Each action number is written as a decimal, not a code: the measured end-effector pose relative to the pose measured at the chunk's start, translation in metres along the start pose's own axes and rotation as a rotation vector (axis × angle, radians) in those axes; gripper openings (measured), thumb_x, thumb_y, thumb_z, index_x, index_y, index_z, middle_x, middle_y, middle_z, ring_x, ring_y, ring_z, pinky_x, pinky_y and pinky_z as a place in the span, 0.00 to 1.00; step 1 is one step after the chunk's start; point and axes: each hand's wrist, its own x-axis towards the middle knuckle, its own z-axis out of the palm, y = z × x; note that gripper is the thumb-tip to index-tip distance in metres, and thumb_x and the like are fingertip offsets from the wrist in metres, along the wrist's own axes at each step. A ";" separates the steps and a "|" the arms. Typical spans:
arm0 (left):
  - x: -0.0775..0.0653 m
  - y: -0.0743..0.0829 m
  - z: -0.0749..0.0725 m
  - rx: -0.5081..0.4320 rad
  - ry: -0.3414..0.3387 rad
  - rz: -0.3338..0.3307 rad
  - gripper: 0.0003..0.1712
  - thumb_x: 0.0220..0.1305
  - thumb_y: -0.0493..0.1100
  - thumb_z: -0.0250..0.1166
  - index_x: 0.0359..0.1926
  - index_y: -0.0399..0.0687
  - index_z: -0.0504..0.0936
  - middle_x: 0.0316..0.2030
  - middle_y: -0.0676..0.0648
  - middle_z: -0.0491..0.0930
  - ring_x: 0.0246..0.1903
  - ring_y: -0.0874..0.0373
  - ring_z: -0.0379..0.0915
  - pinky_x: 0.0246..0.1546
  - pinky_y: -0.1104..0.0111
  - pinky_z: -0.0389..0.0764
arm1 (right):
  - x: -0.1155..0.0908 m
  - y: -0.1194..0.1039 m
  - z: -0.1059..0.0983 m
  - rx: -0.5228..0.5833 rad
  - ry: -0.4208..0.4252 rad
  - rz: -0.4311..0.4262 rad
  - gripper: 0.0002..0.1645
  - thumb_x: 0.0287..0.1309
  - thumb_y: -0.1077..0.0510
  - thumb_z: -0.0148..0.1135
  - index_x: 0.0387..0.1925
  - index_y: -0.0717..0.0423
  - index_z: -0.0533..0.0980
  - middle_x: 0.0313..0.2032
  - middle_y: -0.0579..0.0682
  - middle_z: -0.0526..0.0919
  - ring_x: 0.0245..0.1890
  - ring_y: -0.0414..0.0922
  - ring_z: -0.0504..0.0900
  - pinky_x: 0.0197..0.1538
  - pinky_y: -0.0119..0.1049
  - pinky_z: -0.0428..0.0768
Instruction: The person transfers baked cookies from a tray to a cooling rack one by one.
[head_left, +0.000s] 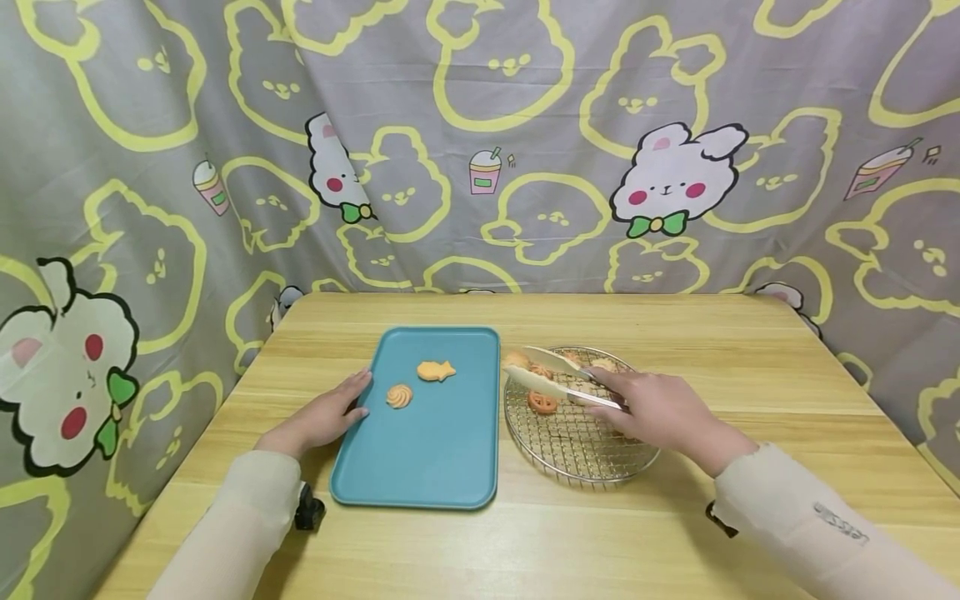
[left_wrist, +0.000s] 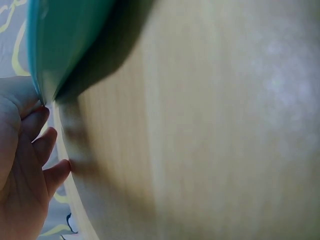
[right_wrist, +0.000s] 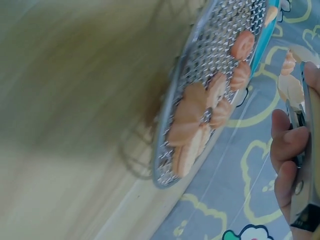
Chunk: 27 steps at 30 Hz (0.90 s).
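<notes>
My right hand [head_left: 660,412] grips metal tongs [head_left: 596,399] with pale, wide tips, held over the left part of a round wire rack [head_left: 592,454]. Between the tong tips is a small orange-brown cookie [right_wrist: 288,64], partly covered by them. Several cookies lie on the rack, among them a pretzel-shaped one [head_left: 542,402]; the tongs and hand hide some of the others. My left hand [head_left: 322,410] rests at the left edge of a blue-green tray [head_left: 427,467], fingers touching its rim. On the tray lie a fish-shaped cookie [head_left: 436,371] and a round swirled cookie [head_left: 399,396].
Tray and rack stand side by side on a wooden table [head_left: 577,542], a narrow gap between them. A grey patterned curtain [head_left: 450,225] hangs behind the table's far edge and along its sides. The rack stands on short legs, its rim raised off the wood.
</notes>
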 end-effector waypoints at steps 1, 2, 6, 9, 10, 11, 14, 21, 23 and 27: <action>0.000 0.000 0.000 -0.001 -0.002 0.000 0.36 0.72 0.42 0.54 0.73 0.33 0.49 0.71 0.33 0.46 0.69 0.36 0.42 0.65 0.44 0.51 | -0.002 0.002 0.000 0.003 -0.002 0.005 0.37 0.60 0.37 0.59 0.63 0.54 0.71 0.43 0.57 0.83 0.36 0.52 0.83 0.27 0.47 0.77; 0.000 0.000 0.000 -0.003 -0.003 0.000 0.36 0.72 0.43 0.54 0.73 0.33 0.49 0.71 0.33 0.46 0.69 0.36 0.42 0.65 0.44 0.51 | -0.004 0.003 0.000 0.007 -0.005 0.010 0.37 0.60 0.37 0.59 0.63 0.54 0.71 0.45 0.58 0.83 0.38 0.54 0.83 0.28 0.48 0.78; 0.001 -0.001 0.001 -0.002 -0.006 0.001 0.37 0.72 0.43 0.54 0.73 0.33 0.49 0.71 0.33 0.46 0.69 0.35 0.42 0.65 0.43 0.51 | -0.011 0.009 0.000 0.023 -0.025 0.039 0.38 0.60 0.36 0.58 0.64 0.55 0.71 0.48 0.60 0.81 0.41 0.57 0.83 0.32 0.51 0.79; 0.001 -0.002 0.001 -0.002 -0.008 -0.004 0.37 0.72 0.43 0.54 0.73 0.34 0.49 0.72 0.33 0.45 0.69 0.36 0.41 0.65 0.44 0.51 | -0.015 0.013 -0.001 0.032 -0.028 0.055 0.38 0.60 0.35 0.57 0.64 0.54 0.71 0.47 0.59 0.82 0.38 0.54 0.83 0.31 0.50 0.78; 0.002 -0.002 0.001 -0.002 -0.010 -0.005 0.37 0.72 0.43 0.54 0.73 0.34 0.49 0.72 0.33 0.45 0.69 0.36 0.41 0.65 0.44 0.51 | -0.017 0.014 -0.002 0.033 -0.030 0.061 0.38 0.60 0.35 0.57 0.64 0.53 0.71 0.45 0.58 0.83 0.36 0.53 0.83 0.30 0.49 0.78; 0.002 -0.002 0.001 -0.002 -0.010 -0.004 0.37 0.72 0.43 0.54 0.73 0.34 0.48 0.71 0.33 0.45 0.69 0.36 0.41 0.65 0.43 0.51 | -0.018 0.015 -0.002 0.032 -0.033 0.066 0.37 0.60 0.35 0.57 0.64 0.52 0.71 0.45 0.57 0.83 0.35 0.51 0.83 0.29 0.48 0.77; 0.002 -0.003 0.001 -0.010 -0.014 -0.011 0.37 0.72 0.43 0.54 0.73 0.35 0.48 0.72 0.33 0.45 0.69 0.36 0.41 0.65 0.43 0.51 | -0.021 0.018 -0.002 0.033 -0.033 0.075 0.38 0.60 0.35 0.57 0.64 0.52 0.71 0.43 0.56 0.83 0.34 0.50 0.82 0.29 0.48 0.77; 0.002 -0.004 0.001 -0.012 -0.010 -0.010 0.37 0.72 0.43 0.54 0.73 0.35 0.48 0.72 0.34 0.45 0.69 0.36 0.41 0.65 0.43 0.50 | -0.029 0.024 -0.004 0.024 -0.046 0.090 0.40 0.58 0.33 0.58 0.63 0.55 0.72 0.44 0.57 0.83 0.39 0.56 0.83 0.32 0.52 0.79; 0.002 -0.004 0.001 -0.014 -0.007 -0.009 0.37 0.72 0.43 0.54 0.73 0.35 0.48 0.72 0.34 0.45 0.69 0.36 0.41 0.65 0.43 0.50 | -0.032 0.026 -0.005 0.016 -0.049 0.092 0.40 0.58 0.34 0.58 0.63 0.55 0.72 0.42 0.55 0.84 0.37 0.54 0.83 0.30 0.52 0.78; 0.002 -0.003 0.000 -0.013 -0.006 -0.006 0.37 0.72 0.43 0.54 0.73 0.34 0.49 0.72 0.34 0.45 0.69 0.36 0.41 0.65 0.43 0.50 | -0.038 0.028 -0.007 0.003 -0.055 0.094 0.39 0.58 0.35 0.60 0.62 0.55 0.73 0.36 0.50 0.84 0.30 0.47 0.81 0.27 0.48 0.76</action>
